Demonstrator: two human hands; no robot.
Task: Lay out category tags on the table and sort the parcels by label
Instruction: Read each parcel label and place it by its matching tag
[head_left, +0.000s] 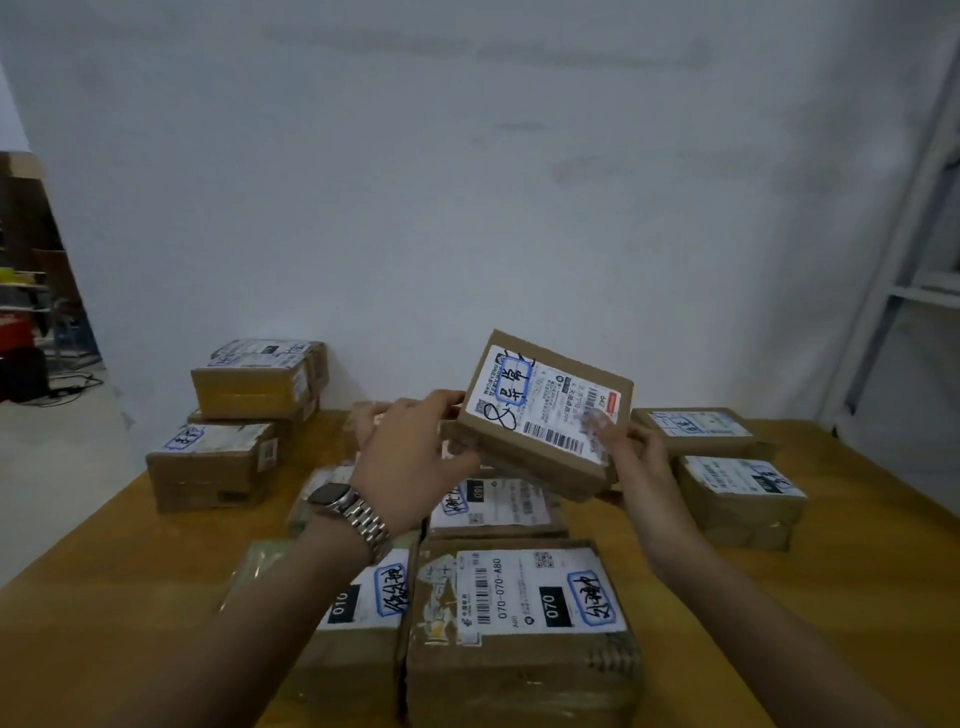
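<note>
Both hands hold one flat brown parcel (545, 415) up off the wooden table (104, 571), tilted so that its white label with a blue-framed handwritten mark faces the camera. The left hand (410, 447), with a metal watch (348, 506) at the wrist, grips the parcel's left edge with curled fingers. The right hand (641, 457) clasps the right corner, thumb pressed on the label near the barcode, fingers underneath. Directly below the hands lies a labelled parcel (493, 506); nearer the person, a box marked 070 (524, 623) sits between the forearms and a box marked 010 (358, 613) under the left forearm. Left of the left hand stand stacked boxes (249, 395); right of the right hand lie two more parcels (727, 467)
</note>
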